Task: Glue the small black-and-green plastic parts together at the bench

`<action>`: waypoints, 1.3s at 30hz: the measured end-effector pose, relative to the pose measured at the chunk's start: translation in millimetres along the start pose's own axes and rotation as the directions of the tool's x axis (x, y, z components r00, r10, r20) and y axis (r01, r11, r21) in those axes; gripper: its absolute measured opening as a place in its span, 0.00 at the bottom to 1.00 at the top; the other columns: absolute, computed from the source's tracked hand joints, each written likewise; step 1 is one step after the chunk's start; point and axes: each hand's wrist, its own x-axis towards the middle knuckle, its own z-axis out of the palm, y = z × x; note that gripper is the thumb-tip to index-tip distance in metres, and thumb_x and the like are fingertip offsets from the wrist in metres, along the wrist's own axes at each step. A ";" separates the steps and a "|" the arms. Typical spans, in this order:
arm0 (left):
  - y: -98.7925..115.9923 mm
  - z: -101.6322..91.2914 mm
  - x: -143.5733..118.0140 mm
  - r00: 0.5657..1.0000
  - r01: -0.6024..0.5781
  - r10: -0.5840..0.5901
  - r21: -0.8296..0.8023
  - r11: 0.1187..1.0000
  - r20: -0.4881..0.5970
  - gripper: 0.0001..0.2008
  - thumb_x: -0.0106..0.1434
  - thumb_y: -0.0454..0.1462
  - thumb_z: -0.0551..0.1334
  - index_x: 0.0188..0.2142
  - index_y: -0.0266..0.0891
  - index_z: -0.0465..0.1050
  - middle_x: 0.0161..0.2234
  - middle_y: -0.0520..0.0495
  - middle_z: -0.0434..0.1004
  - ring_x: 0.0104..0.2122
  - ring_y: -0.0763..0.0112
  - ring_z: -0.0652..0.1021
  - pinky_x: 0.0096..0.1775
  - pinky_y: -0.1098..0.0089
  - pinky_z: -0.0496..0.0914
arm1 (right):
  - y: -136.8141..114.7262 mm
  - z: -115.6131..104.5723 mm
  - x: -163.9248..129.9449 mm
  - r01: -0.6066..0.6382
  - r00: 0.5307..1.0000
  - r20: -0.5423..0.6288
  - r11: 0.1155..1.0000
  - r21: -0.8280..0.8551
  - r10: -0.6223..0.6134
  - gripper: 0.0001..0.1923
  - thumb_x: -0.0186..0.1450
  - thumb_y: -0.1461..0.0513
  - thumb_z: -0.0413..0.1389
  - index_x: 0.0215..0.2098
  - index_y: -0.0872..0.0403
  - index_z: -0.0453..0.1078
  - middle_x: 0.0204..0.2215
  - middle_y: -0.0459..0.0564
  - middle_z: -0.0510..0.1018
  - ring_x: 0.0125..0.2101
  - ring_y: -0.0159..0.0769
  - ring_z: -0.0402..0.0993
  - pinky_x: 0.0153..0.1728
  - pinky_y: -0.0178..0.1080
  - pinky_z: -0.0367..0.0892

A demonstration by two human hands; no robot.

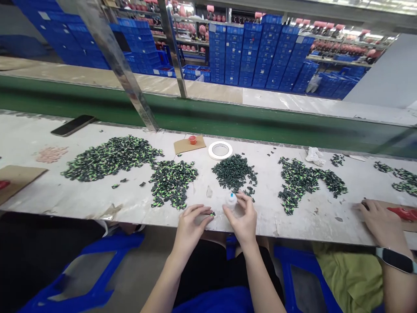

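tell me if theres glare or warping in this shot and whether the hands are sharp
Head view: even overhead light, soft glare on the metal post; wide-angle bending curves the table edge; left hand and right hand are fairly sharp, the small bottle is washed out.

Two bare forearms reaching forward and converging, wrists near each other at the bench edge: left hand [190, 224] palm down, fingers curled with the tips pinched together; right hand [243, 217] just beside it, back facing up, fingers and thumb closed in a grip.
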 end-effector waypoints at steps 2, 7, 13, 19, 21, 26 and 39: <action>-2.8 -2.8 -0.4 1.000 0.020 -0.019 -0.003 1.000 0.017 0.08 0.54 0.38 0.67 0.36 0.43 0.80 0.35 0.45 0.81 0.41 0.57 0.80 0.47 0.57 0.73 | 2.7 13.7 1.8 0.025 0.999 0.030 0.998 -0.056 -0.024 0.24 0.54 0.60 0.64 0.47 0.53 0.66 0.43 0.57 0.77 0.45 0.46 0.75 0.47 0.48 0.70; -6.4 -3.2 1.9 1.000 -0.007 0.007 0.013 1.000 0.010 0.08 0.53 0.39 0.67 0.35 0.44 0.80 0.36 0.45 0.81 0.43 0.56 0.77 0.48 0.55 0.71 | 9.4 27.1 0.0 0.113 0.993 0.054 0.969 -0.220 -0.103 0.30 0.55 0.58 0.66 0.54 0.54 0.64 0.37 0.55 0.78 0.49 0.50 0.68 0.49 0.52 0.67; -8.2 -4.9 1.5 0.995 -0.089 0.085 0.096 0.991 0.046 0.04 0.56 0.41 0.66 0.31 0.48 0.81 0.38 0.46 0.81 0.43 0.56 0.75 0.47 0.54 0.69 | 23.5 -33.4 19.2 0.235 0.971 0.129 0.908 -0.348 -0.202 0.27 0.59 0.54 0.62 0.55 0.49 0.66 0.45 0.56 0.75 0.47 0.50 0.64 0.44 0.52 0.67; -12.2 0.8 1.5 0.994 -0.114 0.113 0.106 0.988 0.015 0.05 0.57 0.41 0.65 0.28 0.48 0.80 0.36 0.47 0.82 0.42 0.56 0.75 0.47 0.54 0.68 | 43.8 -83.3 53.5 0.415 0.907 0.253 0.812 -0.409 -0.336 0.07 0.64 0.62 0.58 0.33 0.45 0.79 0.30 0.51 0.78 0.38 0.48 0.64 0.41 0.51 0.66; -12.2 2.3 0.1 0.995 -0.095 0.095 0.075 0.993 0.000 0.06 0.58 0.42 0.64 0.29 0.47 0.80 0.35 0.47 0.82 0.42 0.56 0.76 0.47 0.55 0.68 | 44.0 -83.4 56.2 0.428 0.898 0.292 0.809 -0.402 -0.329 0.08 0.64 0.62 0.58 0.31 0.46 0.79 0.29 0.51 0.78 0.37 0.47 0.64 0.38 0.50 0.67; 2.0 2.6 -10.9 0.996 -0.007 0.007 0.000 1.000 -0.094 0.09 0.59 0.45 0.62 0.31 0.45 0.80 0.35 0.46 0.81 0.40 0.58 0.78 0.45 0.59 0.69 | 30.0 -81.3 46.7 0.353 0.925 0.262 0.875 -0.331 -0.274 0.09 0.65 0.59 0.56 0.30 0.49 0.78 0.26 0.51 0.79 0.37 0.46 0.66 0.36 0.48 0.68; 47.5 15.6 -13.4 0.984 -0.175 0.174 -0.020 0.984 -0.033 0.09 0.64 0.40 0.59 0.35 0.47 0.79 0.34 0.49 0.83 0.36 0.63 0.80 0.44 0.60 0.65 | -20.9 -40.2 -12.2 0.122 0.970 0.209 0.992 0.031 -0.126 0.05 0.63 0.61 0.59 0.32 0.50 0.78 0.28 0.49 0.79 0.34 0.39 0.72 0.28 0.38 0.68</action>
